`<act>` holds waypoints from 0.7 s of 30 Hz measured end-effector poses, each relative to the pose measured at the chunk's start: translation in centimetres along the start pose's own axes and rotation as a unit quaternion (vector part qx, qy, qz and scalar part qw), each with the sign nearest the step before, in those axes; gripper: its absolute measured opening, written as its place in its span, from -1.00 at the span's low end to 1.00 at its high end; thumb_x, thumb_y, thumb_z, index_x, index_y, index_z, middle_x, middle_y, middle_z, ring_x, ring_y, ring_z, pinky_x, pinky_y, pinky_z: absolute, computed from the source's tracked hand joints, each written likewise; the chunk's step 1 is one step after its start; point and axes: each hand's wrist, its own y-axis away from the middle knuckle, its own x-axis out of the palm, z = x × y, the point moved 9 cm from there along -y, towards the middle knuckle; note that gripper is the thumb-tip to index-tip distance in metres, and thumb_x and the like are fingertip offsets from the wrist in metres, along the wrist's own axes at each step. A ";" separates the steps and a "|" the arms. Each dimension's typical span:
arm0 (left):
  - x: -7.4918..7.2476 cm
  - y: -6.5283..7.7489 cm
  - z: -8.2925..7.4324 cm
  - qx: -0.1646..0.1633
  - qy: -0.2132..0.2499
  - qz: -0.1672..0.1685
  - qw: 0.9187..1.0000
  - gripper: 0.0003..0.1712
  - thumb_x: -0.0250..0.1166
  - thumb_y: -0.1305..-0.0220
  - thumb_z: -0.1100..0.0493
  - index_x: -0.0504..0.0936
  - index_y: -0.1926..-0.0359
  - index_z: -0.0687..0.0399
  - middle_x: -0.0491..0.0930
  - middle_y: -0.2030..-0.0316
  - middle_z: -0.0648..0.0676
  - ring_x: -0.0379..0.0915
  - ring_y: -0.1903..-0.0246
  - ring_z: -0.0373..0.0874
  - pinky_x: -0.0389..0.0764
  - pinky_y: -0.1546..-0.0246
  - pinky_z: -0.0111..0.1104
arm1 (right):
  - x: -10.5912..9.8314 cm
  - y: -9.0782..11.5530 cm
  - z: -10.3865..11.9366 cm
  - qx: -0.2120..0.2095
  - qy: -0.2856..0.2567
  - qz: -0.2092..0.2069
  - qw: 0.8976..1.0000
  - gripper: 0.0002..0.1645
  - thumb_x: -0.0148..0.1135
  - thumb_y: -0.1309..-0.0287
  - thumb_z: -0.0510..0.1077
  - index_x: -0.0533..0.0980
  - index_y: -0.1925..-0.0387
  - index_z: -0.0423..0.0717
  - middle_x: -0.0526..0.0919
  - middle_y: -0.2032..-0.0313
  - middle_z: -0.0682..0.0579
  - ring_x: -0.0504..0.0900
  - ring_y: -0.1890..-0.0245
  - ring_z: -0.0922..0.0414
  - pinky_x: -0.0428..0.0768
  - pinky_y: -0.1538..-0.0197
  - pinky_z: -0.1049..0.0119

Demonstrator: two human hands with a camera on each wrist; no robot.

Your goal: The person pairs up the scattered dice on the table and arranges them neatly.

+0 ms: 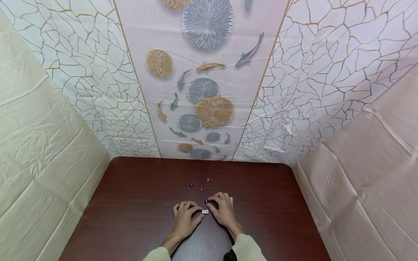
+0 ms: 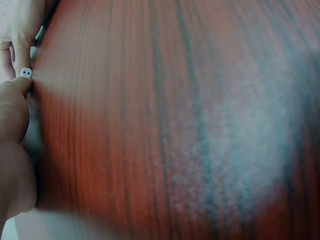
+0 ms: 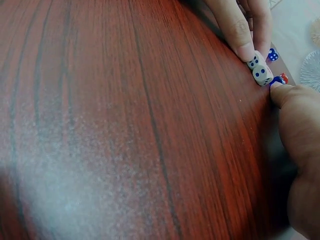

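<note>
Here we see the left hand (image 1: 185, 221) pinching blue-pipped white dice (image 1: 205, 211). The right hand (image 1: 224, 211) pinches a blue die (image 1: 206, 201), partly hidden from us.

White dice (image 3: 262, 75): we see white faces with dark blue pips.
Blue dice (image 1: 191, 185): deep blue, and we make out white pips.
Red dice (image 1: 208, 180): red with pale marks, too small for us to read.
Tabletop (image 1: 140, 203): dark reddish brown, streaked with near-black wood grain.
Sleeves (image 1: 247, 248): pale green.
Middle panel (image 1: 241, 90): we find pale pinkish grey, edged in gold, with gold and grey discs (image 1: 208, 23) and fish (image 1: 249, 51).
Side panels (image 1: 94, 72): white, crackled with gold and grey lines.
Left drape (image 1: 32, 145): yellowish cream.
Right drape (image 1: 365, 170): pinkish beige.
</note>
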 end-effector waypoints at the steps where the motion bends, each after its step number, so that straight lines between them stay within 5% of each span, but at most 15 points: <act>1: 0.0 0.0 0.0 0.002 -0.003 -0.002 1.000 -0.77 0.71 -0.29 -0.05 0.91 0.06 -0.29 0.73 0.05 -0.14 0.52 -0.06 -0.05 0.18 -0.22 0.14 | 0.0 0.0 0.0 -0.003 0.002 -0.003 1.000 -0.81 0.64 -0.36 -0.07 0.86 0.02 0.12 0.73 0.12 0.12 0.56 0.04 0.12 0.34 -0.10 0.05; 21: -0.2 0.0 0.1 -0.012 0.009 0.023 1.000 -0.67 0.73 -0.26 -0.02 0.90 -0.02 -0.21 0.74 0.02 -0.12 0.54 -0.10 -0.05 0.19 -0.27 0.18 | 0.3 0.1 -0.5 -0.006 0.006 -0.004 1.000 -0.81 0.61 -0.39 0.01 0.84 0.01 0.18 0.71 0.11 0.14 0.58 0.01 0.08 0.36 -0.13 0.01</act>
